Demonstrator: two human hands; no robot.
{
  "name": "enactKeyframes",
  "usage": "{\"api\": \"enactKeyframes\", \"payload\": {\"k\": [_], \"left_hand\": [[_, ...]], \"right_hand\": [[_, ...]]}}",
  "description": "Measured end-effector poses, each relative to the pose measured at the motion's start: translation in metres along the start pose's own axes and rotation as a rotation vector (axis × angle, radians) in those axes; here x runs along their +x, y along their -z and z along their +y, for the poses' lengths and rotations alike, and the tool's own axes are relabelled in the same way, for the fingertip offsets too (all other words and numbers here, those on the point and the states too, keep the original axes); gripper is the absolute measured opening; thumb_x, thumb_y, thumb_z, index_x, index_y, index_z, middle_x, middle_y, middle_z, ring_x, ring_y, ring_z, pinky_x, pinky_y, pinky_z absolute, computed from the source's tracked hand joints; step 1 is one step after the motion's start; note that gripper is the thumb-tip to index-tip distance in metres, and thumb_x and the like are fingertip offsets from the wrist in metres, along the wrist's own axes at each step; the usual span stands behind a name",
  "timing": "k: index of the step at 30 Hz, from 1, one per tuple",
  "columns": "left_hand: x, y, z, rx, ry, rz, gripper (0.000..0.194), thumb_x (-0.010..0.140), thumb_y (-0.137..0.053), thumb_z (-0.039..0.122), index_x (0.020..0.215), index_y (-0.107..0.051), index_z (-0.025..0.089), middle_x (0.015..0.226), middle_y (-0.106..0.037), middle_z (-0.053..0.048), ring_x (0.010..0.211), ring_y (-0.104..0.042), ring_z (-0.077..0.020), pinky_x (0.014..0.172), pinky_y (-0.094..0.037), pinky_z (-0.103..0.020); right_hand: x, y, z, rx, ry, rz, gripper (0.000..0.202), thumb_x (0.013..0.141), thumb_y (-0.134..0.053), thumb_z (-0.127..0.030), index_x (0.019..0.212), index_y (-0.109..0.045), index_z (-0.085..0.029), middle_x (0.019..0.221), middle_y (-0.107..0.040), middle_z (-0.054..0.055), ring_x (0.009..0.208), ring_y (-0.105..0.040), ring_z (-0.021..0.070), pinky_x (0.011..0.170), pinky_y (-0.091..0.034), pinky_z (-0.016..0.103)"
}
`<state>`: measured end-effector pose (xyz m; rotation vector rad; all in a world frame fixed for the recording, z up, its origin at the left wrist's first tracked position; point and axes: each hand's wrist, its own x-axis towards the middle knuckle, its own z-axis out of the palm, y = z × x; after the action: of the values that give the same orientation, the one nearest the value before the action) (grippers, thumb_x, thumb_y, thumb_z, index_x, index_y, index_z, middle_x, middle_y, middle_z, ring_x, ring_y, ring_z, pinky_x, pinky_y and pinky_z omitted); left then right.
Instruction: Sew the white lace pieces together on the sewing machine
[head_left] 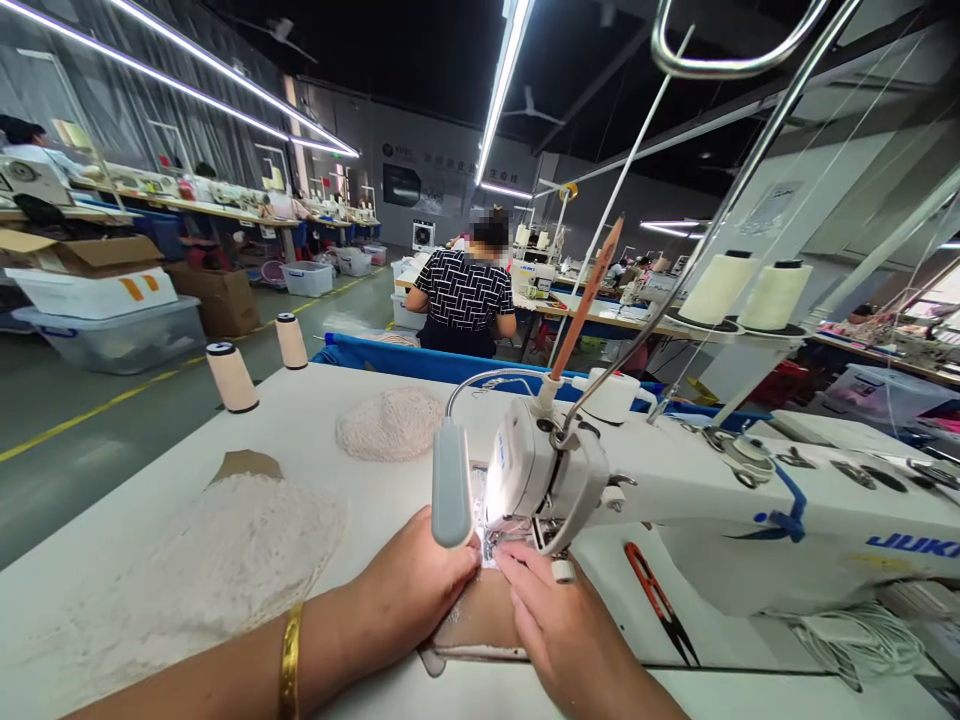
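Observation:
Just left of the presser foot, my left hand (420,570) has its fingertips closed on a beige fabric piece (484,610); a gold bracelet (291,655) is on that wrist. From the other side my right hand (559,610) presses the same fabric, its fingers together and pointing at the needle. The fabric lies on the bed of a white JUKI sewing machine (525,460), whose lamp lights the stitching spot. A grey lamp head (451,485) partly covers my left fingers. Red-handled thread snips (660,600) lie to the right of my right hand.
Pale lace pieces (232,550) spread over the table's left side, and a lace bundle (391,424) sits behind. Two thread cones (232,378) stand at the far left edge. A pencil (589,300) rises from the machine head. A seated co-worker (466,290) is ahead.

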<state>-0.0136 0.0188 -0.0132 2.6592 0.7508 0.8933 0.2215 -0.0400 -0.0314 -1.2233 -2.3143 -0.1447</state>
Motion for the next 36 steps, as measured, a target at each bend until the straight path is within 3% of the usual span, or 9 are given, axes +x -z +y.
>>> {"api": "enactKeyframes", "payload": {"k": [10, 13, 16, 19, 21, 24, 27, 31, 36], "left_hand": [[0.000, 0.001, 0.001, 0.114, -0.065, -0.026, 0.027, 0.108, -0.049, 0.016, 0.093, -0.071, 0.021, 0.096, -0.074, -0.007, 0.091, -0.068, -0.0237, 0.086, -0.056, -0.035], [-0.004, -0.003, -0.005, 0.160, -0.027, -0.017, 0.019, 0.105, -0.052, 0.016, 0.105, -0.071, 0.021, 0.106, -0.074, -0.009, 0.098, -0.068, -0.0265, 0.089, -0.056, -0.038], [-0.009, -0.004, -0.006, 0.270, 0.064, 0.058, 0.019, 0.100, -0.063, 0.026, 0.117, -0.069, 0.021, 0.120, -0.071, -0.014, 0.105, -0.063, -0.0327, 0.092, -0.055, -0.046], [-0.010, 0.005, 0.004, 0.274, 0.132, 0.061, 0.019, 0.092, -0.074, 0.039, 0.086, -0.069, 0.021, 0.104, -0.069, -0.012, 0.095, -0.059, -0.0323, 0.083, -0.052, -0.044], [-0.008, 0.015, 0.012, 0.126, 0.123, -0.002, 0.038, 0.092, -0.075, 0.042, 0.065, -0.058, 0.022, 0.086, -0.064, -0.007, 0.085, -0.057, -0.0276, 0.075, -0.047, -0.038], [-0.004, 0.028, 0.018, -0.032, 0.057, -0.040, 0.030, 0.103, -0.060, 0.033, 0.075, -0.061, 0.022, 0.085, -0.066, -0.003, 0.080, -0.058, -0.0223, 0.073, -0.044, -0.034], [-0.002, 0.034, 0.015, 0.026, 0.004, -0.051, 0.017, 0.100, -0.051, 0.019, 0.088, -0.063, 0.022, 0.090, -0.067, -0.003, 0.077, -0.059, -0.0209, 0.070, -0.044, -0.032], [-0.004, 0.031, 0.017, 0.085, 0.029, -0.211, 0.019, 0.098, -0.059, 0.014, 0.080, -0.060, 0.021, 0.086, -0.066, -0.003, 0.073, -0.059, -0.0190, 0.063, -0.041, -0.029], [-0.009, 0.016, 0.024, 0.089, -0.062, -0.143, 0.017, 0.092, -0.060, 0.004, 0.090, -0.066, 0.020, 0.102, -0.072, -0.006, 0.089, -0.065, -0.0239, 0.075, -0.049, -0.034]], "right_hand": [[0.001, 0.003, 0.000, 0.011, 0.023, 0.010, 0.051, 0.096, -0.043, -0.006, 0.138, -0.071, -0.017, 0.131, -0.079, 0.015, 0.107, -0.079, 0.0290, 0.091, -0.068, 0.040], [0.001, 0.002, 0.000, 0.006, 0.028, 0.018, 0.051, 0.096, -0.044, -0.005, 0.137, -0.070, -0.018, 0.129, -0.079, 0.015, 0.103, -0.079, 0.0282, 0.086, -0.068, 0.039], [0.001, 0.003, 0.001, 0.018, 0.057, 0.067, 0.048, 0.097, -0.044, -0.003, 0.136, -0.068, -0.017, 0.125, -0.080, 0.016, 0.101, -0.079, 0.0287, 0.082, -0.068, 0.039], [0.001, 0.007, 0.000, 0.082, 0.127, 0.130, 0.045, 0.097, -0.047, -0.003, 0.136, -0.064, -0.017, 0.120, -0.080, 0.016, 0.103, -0.077, 0.0291, 0.084, -0.066, 0.039], [0.002, 0.008, -0.002, 0.182, 0.168, 0.127, 0.045, 0.098, -0.049, -0.003, 0.138, -0.061, -0.019, 0.120, -0.079, 0.013, 0.106, -0.075, 0.0279, 0.090, -0.064, 0.040], [0.004, 0.008, -0.006, 0.309, 0.234, 0.083, 0.045, 0.097, -0.052, -0.006, 0.138, -0.059, -0.021, 0.121, -0.076, 0.011, 0.108, -0.070, 0.0268, 0.095, -0.061, 0.040], [0.002, 0.009, -0.005, 0.296, 0.232, 0.029, 0.036, 0.091, -0.050, -0.003, 0.117, -0.065, -0.023, 0.110, -0.075, 0.007, 0.098, -0.068, 0.0250, 0.087, -0.059, 0.037], [-0.002, 0.017, -0.002, 0.162, 0.095, -0.005, 0.028, 0.089, -0.049, 0.001, 0.089, -0.060, -0.024, 0.093, -0.073, 0.003, 0.084, -0.061, 0.0230, 0.080, -0.053, 0.036], [-0.005, 0.021, -0.003, 0.170, 0.141, -0.060, 0.032, 0.090, -0.054, -0.001, 0.108, -0.068, -0.024, 0.108, -0.077, 0.005, 0.095, -0.064, 0.0240, 0.087, -0.053, 0.037]]}}
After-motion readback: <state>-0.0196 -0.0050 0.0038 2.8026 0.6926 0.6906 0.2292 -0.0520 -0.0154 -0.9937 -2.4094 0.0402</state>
